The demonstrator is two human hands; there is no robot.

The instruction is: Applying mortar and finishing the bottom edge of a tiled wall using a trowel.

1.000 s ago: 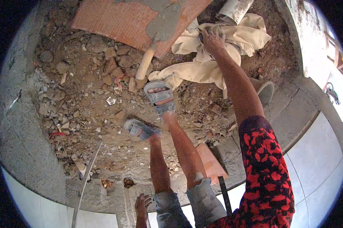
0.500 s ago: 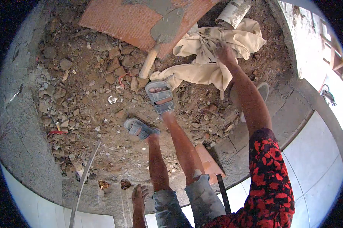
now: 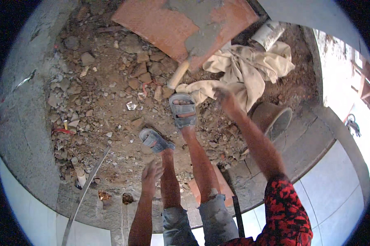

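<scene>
My right hand (image 3: pixel 228 100) is over the near edge of a crumpled beige cloth (image 3: pixel 250 65), its fingers smeared by motion, so I cannot tell whether it touches or grips the cloth. Low beside my left shin, my left hand (image 3: pixel 152 175) is slightly blurred with its fingers stretched out and nothing seen in them. A trowel lies beyond my right foot, its wooden handle (image 3: pixel 179 75) toward me and its blade on a reddish tile (image 3: pixel 152 24) smeared with grey mortar.
To the right of my right arm a bucket (image 3: pixel 271 119) lies tipped. A dirty white pipe piece (image 3: pixel 268 36) sits behind the cloth. Stones and rubble (image 3: pixel 140 65) cover the earth. A long metal strip (image 3: pixel 86 188) leans at the left, and a reddish tile piece (image 3: pixel 217 180) lies behind my right leg.
My right hand has come off the middle of the cloth, back and left toward its near edge. My left hand has moved forward. The view has shifted, and the bucket shows more.
</scene>
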